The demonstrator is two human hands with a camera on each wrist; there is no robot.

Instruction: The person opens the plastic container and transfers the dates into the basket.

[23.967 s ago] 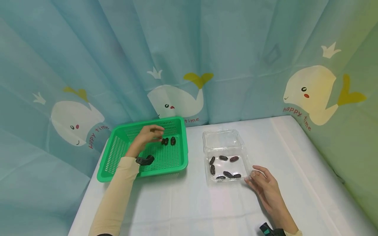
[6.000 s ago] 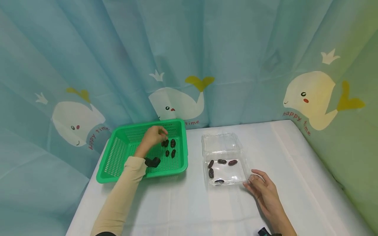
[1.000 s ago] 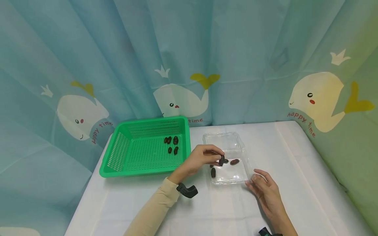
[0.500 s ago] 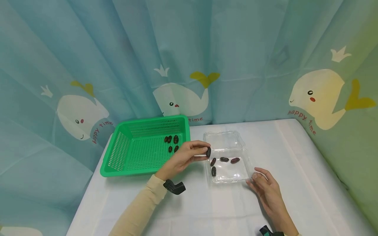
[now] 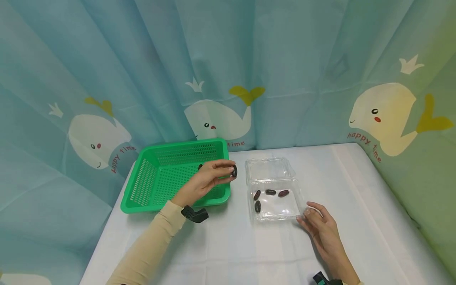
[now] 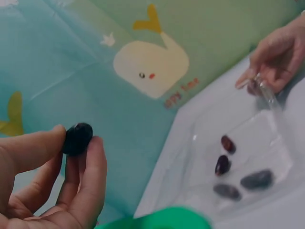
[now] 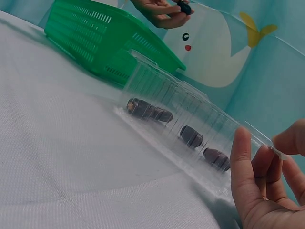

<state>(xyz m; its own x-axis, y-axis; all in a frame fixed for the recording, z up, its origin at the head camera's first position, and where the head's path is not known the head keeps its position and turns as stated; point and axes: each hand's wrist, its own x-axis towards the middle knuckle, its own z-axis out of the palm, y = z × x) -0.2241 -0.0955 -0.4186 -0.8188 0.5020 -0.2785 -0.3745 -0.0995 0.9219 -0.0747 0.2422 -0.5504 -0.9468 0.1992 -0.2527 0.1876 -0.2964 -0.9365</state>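
Observation:
My left hand (image 5: 208, 179) pinches a dark, wrinkled date (image 5: 234, 171) between thumb and fingertips, over the right rim of the green basket (image 5: 142, 208). The same date (image 6: 77, 139) shows clearly in the left wrist view, raised off any surface. Inside the basket, one date (image 5: 200, 166) peeks out past my hand, which hides the others. To the right lies a clear plastic clamshell container (image 5: 279, 217), lid folded back, with several dates (image 5: 270, 192) along its left and far sides. My right hand (image 5: 322, 229) pinches its near right corner; the right wrist view shows thumb and fingers on the rim.
A white cloth covers the table (image 5: 228, 245). Behind it hangs a blue-green curtain (image 5: 285, 79) with whale prints, close to the basket and the container's lid (image 5: 268, 169). A strip of table separates basket and container.
In the last second my left hand carries a date leftward from the container to the basket. Since the earliest frame, the container holds fewer dates. My right hand stays at the corner.

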